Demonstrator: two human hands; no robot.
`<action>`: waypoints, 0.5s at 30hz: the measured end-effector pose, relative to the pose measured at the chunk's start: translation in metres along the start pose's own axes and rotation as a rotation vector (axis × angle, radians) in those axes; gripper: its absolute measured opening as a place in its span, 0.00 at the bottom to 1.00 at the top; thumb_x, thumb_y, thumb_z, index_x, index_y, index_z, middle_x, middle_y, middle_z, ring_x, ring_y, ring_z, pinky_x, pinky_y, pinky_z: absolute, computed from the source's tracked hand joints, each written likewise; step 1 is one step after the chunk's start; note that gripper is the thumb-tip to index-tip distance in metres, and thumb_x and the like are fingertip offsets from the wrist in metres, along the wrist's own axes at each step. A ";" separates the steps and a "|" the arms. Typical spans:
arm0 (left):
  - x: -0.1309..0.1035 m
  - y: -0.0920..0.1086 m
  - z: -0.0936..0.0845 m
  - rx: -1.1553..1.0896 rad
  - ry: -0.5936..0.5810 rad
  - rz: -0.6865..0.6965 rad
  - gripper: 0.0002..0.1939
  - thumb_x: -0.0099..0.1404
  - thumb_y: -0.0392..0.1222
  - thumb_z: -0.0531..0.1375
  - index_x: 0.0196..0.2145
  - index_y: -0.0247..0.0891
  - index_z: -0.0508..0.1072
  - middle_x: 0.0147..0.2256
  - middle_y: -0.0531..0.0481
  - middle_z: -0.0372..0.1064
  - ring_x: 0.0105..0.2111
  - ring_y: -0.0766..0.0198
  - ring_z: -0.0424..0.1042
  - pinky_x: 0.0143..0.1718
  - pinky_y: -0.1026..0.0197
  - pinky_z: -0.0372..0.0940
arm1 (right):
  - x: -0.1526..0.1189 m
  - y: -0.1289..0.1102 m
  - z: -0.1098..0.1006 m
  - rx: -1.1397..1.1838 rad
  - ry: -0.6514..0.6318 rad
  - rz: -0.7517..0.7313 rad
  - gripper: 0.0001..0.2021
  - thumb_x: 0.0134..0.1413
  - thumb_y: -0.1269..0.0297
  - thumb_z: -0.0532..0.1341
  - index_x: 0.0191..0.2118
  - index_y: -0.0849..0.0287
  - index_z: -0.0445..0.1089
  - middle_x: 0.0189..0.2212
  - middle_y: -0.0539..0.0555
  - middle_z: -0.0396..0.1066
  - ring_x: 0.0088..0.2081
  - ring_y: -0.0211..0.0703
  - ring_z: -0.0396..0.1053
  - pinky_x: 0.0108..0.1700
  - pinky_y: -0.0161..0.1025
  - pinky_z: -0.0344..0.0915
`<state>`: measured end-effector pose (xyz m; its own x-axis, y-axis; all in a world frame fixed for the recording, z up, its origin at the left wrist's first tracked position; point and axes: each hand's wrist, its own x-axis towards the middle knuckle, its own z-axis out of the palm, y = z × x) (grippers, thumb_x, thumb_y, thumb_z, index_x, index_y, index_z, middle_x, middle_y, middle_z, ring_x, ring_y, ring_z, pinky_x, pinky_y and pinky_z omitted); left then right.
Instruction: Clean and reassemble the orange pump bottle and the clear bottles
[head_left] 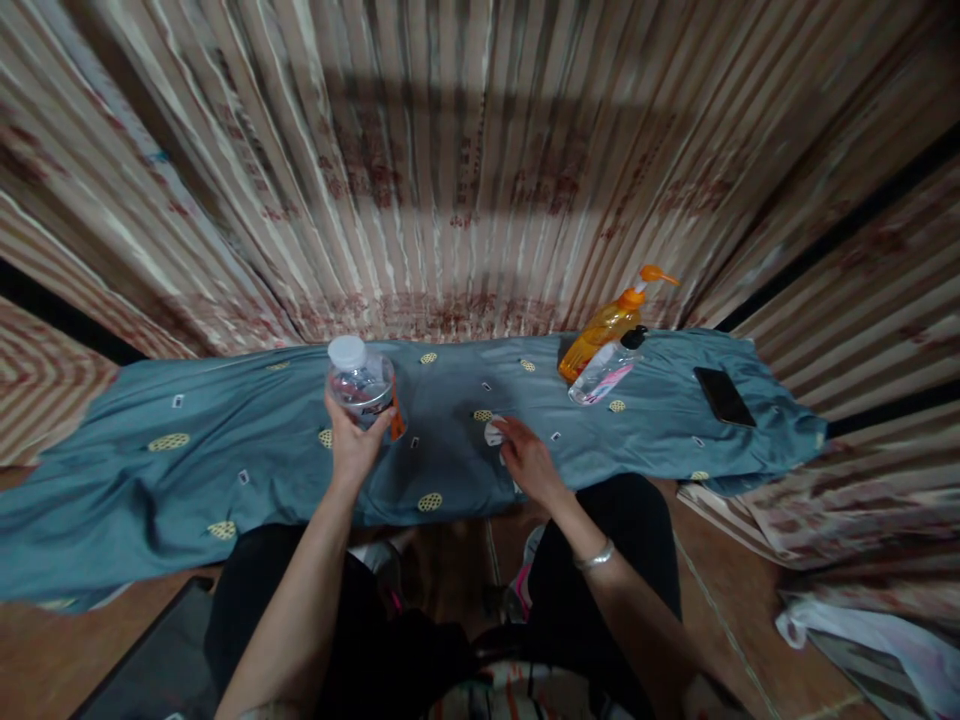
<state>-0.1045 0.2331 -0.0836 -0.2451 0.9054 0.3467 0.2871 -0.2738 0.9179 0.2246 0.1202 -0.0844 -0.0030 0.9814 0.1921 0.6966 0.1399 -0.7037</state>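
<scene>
My left hand (pixel 356 440) is wrapped round a clear plastic bottle (pixel 366 385) with a white cap and a partly orange label. The bottle stands on, or just over, the teal cloth (pixel 262 430) with its yellow pineapple pattern. To the right, my right hand (pixel 527 457) pinches a small crumpled white piece (pixel 494 432), which looks like tissue or cloth, low over the same cloth. A silver bangle circles my right wrist.
Right of my hands are an orange pump bottle (pixel 606 330) and a clear bottle with a black cap (pixel 606 370). A dark phone (pixel 724 397) lies farther right. Behind the cloth hangs a striped curtain (pixel 465 200). A white plastic bag (pixel 870 630) sits at lower right.
</scene>
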 end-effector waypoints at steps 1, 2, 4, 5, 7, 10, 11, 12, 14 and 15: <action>-0.001 -0.001 0.001 0.004 0.005 -0.021 0.56 0.60 0.50 0.82 0.77 0.44 0.61 0.68 0.35 0.77 0.67 0.44 0.82 0.74 0.39 0.71 | 0.005 -0.001 0.004 0.000 0.014 -0.002 0.27 0.71 0.72 0.59 0.70 0.52 0.81 0.73 0.63 0.78 0.73 0.60 0.77 0.80 0.65 0.70; -0.002 -0.002 0.002 0.010 0.009 -0.041 0.52 0.62 0.50 0.81 0.76 0.43 0.64 0.67 0.36 0.78 0.65 0.44 0.82 0.73 0.37 0.72 | 0.008 -0.003 0.009 -0.005 0.021 -0.004 0.27 0.71 0.72 0.59 0.71 0.52 0.80 0.74 0.64 0.77 0.74 0.61 0.77 0.80 0.66 0.69; -0.003 -0.004 0.005 0.035 0.014 -0.073 0.40 0.71 0.52 0.77 0.74 0.42 0.70 0.65 0.37 0.79 0.62 0.44 0.82 0.69 0.33 0.75 | 0.013 -0.004 0.020 -0.036 0.016 -0.003 0.27 0.72 0.71 0.60 0.72 0.55 0.79 0.76 0.67 0.74 0.76 0.63 0.74 0.80 0.67 0.68; -0.003 -0.005 0.006 0.051 0.017 -0.088 0.34 0.75 0.52 0.75 0.72 0.41 0.73 0.65 0.38 0.79 0.61 0.44 0.82 0.66 0.33 0.77 | 0.015 -0.004 0.027 -0.064 0.003 0.000 0.28 0.72 0.71 0.62 0.73 0.56 0.78 0.77 0.69 0.73 0.77 0.65 0.72 0.80 0.68 0.69; -0.003 -0.006 0.007 0.085 0.022 -0.117 0.27 0.79 0.53 0.72 0.68 0.41 0.77 0.64 0.38 0.79 0.59 0.45 0.82 0.62 0.35 0.79 | 0.016 -0.003 0.039 -0.137 -0.025 0.009 0.29 0.72 0.71 0.64 0.75 0.58 0.76 0.79 0.71 0.70 0.79 0.69 0.69 0.78 0.72 0.70; -0.004 -0.006 0.008 0.120 0.021 -0.150 0.26 0.79 0.53 0.72 0.67 0.40 0.78 0.63 0.39 0.79 0.58 0.47 0.82 0.60 0.38 0.81 | 0.019 0.002 0.051 -0.223 -0.027 -0.021 0.29 0.73 0.76 0.59 0.74 0.62 0.76 0.78 0.74 0.70 0.78 0.68 0.70 0.77 0.72 0.71; -0.004 -0.005 0.008 0.127 0.018 -0.157 0.26 0.79 0.53 0.72 0.67 0.40 0.78 0.63 0.39 0.79 0.57 0.47 0.83 0.59 0.38 0.81 | 0.020 0.003 0.054 -0.234 -0.018 -0.041 0.29 0.73 0.78 0.56 0.74 0.63 0.77 0.77 0.74 0.72 0.77 0.66 0.71 0.78 0.71 0.71; -0.005 -0.005 0.009 0.134 0.013 -0.163 0.26 0.79 0.53 0.72 0.67 0.40 0.78 0.63 0.39 0.79 0.57 0.47 0.83 0.59 0.38 0.81 | 0.021 0.004 0.056 -0.239 -0.009 -0.060 0.30 0.72 0.79 0.55 0.74 0.63 0.77 0.76 0.74 0.73 0.76 0.65 0.72 0.78 0.69 0.71; -0.007 -0.002 0.010 0.145 -0.001 -0.171 0.26 0.79 0.53 0.72 0.67 0.40 0.78 0.63 0.39 0.79 0.57 0.47 0.83 0.59 0.38 0.81 | 0.022 0.004 0.060 -0.256 0.008 -0.083 0.31 0.72 0.80 0.54 0.74 0.63 0.77 0.75 0.73 0.74 0.76 0.63 0.73 0.78 0.67 0.71; -0.009 -0.001 0.011 0.149 -0.011 -0.174 0.26 0.79 0.52 0.72 0.67 0.40 0.78 0.63 0.39 0.79 0.57 0.47 0.83 0.59 0.38 0.81 | 0.023 0.003 0.062 -0.274 0.013 -0.085 0.31 0.72 0.79 0.55 0.74 0.64 0.76 0.75 0.74 0.74 0.76 0.64 0.73 0.78 0.68 0.72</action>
<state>-0.0926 0.2290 -0.0895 -0.2930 0.9384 0.1831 0.3755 -0.0632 0.9247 0.1822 0.1511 -0.1242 -0.0620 0.9655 0.2527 0.8620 0.1795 -0.4741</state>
